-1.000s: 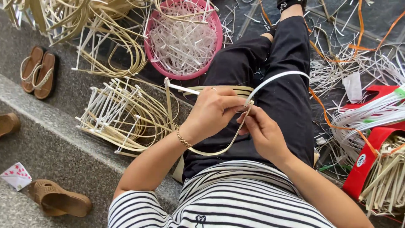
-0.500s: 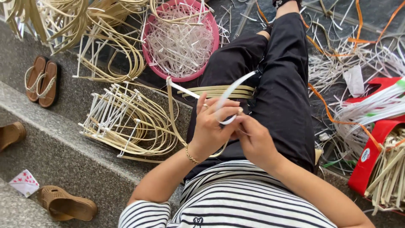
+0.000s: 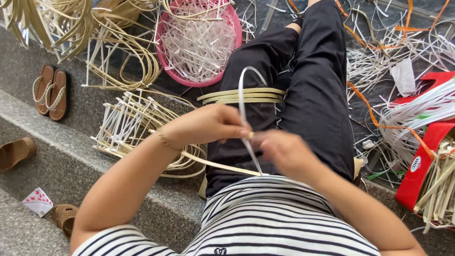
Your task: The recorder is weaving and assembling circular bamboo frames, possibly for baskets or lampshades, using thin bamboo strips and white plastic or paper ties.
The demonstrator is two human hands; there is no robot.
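Head view: a thin white flat plastic strip (image 3: pixel 242 95) rises in a loop above the lap and runs down between the two hands, crossing a tan bent bamboo splint (image 3: pixel 222 166) that slants from the left toward the striped shirt. The left hand (image 3: pixel 208 124) is closed, fingertips pinching the strip where it meets the splint; the right hand (image 3: pixel 284 151) is curled just beside it, though its fingertips are blurred and I cannot tell exactly what they grip. The step in hand looks like binding or wrapping the strip around the splint. I judge the next move calls for a steady pinch at the crossing while the free loop is drawn snug.

A stack of curved tan bamboo hoops (image 3: pixel 246 96) lies across the black trousers, just behind the loop. Farther out stand a pink round plastic basket (image 3: pixel 163 64) of white offcuts, a white-and-tan lattice frame (image 3: pixel 128 125) on the grey stone step (image 3: pixel 61 166), and a red bag (image 3: pixel 429 161) of strips at right. Open room is tight: clutter crowds both sides, and the step edge falls away left.
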